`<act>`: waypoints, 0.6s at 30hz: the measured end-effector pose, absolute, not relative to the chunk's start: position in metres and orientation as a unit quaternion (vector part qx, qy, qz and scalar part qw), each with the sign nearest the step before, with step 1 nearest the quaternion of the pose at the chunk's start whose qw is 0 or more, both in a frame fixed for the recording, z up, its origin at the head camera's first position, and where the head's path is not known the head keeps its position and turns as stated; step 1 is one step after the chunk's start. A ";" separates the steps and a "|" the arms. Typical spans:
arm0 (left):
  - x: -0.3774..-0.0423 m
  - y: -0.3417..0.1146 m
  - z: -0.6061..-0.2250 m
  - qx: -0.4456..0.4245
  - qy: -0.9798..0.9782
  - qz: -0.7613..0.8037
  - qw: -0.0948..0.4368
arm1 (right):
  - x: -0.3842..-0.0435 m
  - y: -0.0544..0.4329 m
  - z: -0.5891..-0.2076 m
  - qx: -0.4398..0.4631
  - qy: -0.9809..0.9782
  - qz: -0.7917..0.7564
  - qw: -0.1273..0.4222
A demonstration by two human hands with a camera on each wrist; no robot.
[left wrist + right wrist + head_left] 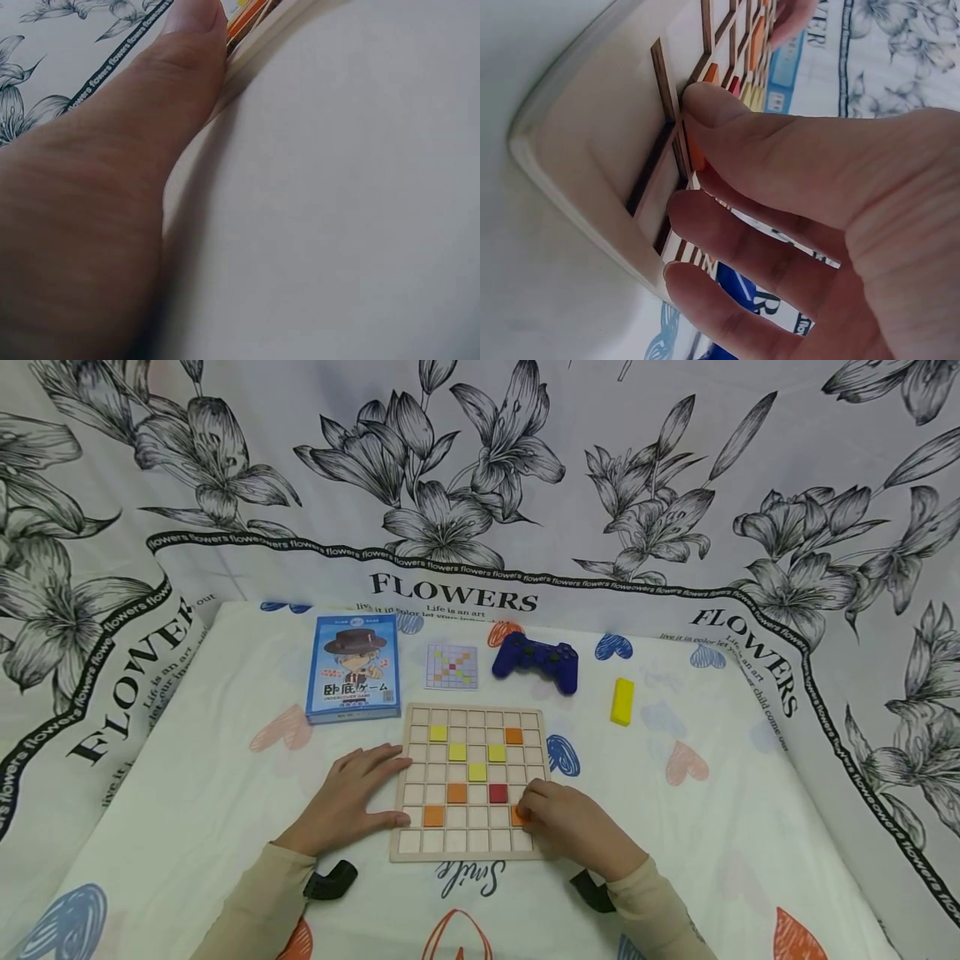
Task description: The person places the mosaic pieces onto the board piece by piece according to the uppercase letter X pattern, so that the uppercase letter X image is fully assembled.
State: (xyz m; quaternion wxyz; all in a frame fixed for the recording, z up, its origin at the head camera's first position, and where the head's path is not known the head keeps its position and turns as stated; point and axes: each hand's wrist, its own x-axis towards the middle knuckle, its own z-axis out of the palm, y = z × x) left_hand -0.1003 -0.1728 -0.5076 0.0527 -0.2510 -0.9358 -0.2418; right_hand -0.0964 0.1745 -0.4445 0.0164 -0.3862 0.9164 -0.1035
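Note:
A wooden grid board (477,817) lies on the cloth, with several yellow tiles such as a yellow tile (477,772), several orange ones and one red tile (498,793) in its cells. My left hand (348,797) rests at the board's left edge, thumb and fingers spread; in the left wrist view the thumb (191,45) touches that edge. Near the lower right corner my right hand (573,822) pinches an orange tile (696,150) at a cell, the thumb on its near face. The index fingertip is hidden behind the thumb in the right wrist view.
Behind the board lie a blue game box (352,668), a small pattern card (452,666) and a dark blue game controller (536,662). A yellow block (622,702) is to the right. A flower-printed cloth (480,485) hangs at the back.

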 end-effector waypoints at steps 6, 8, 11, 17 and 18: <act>-0.102 -0.173 -0.510 -0.258 -0.935 -0.237 0.061 | -0.097 0.177 -0.447 -0.392 0.913 -0.114 0.007; -0.102 -0.172 -0.510 -0.260 -0.934 -0.238 0.061 | -0.097 0.178 -0.447 -0.392 0.913 -0.116 0.007; -0.103 -0.172 -0.510 -0.259 -0.934 -0.238 0.060 | -0.098 0.179 -0.447 -0.392 0.913 -0.114 0.016; -0.101 -0.169 -0.505 -0.253 -0.933 -0.250 0.044 | -0.100 0.181 -0.446 -0.374 0.920 -0.115 0.034; -0.101 -0.168 -0.504 -0.247 -0.935 -0.253 0.039 | -0.101 0.180 -0.447 -0.371 0.920 -0.119 0.026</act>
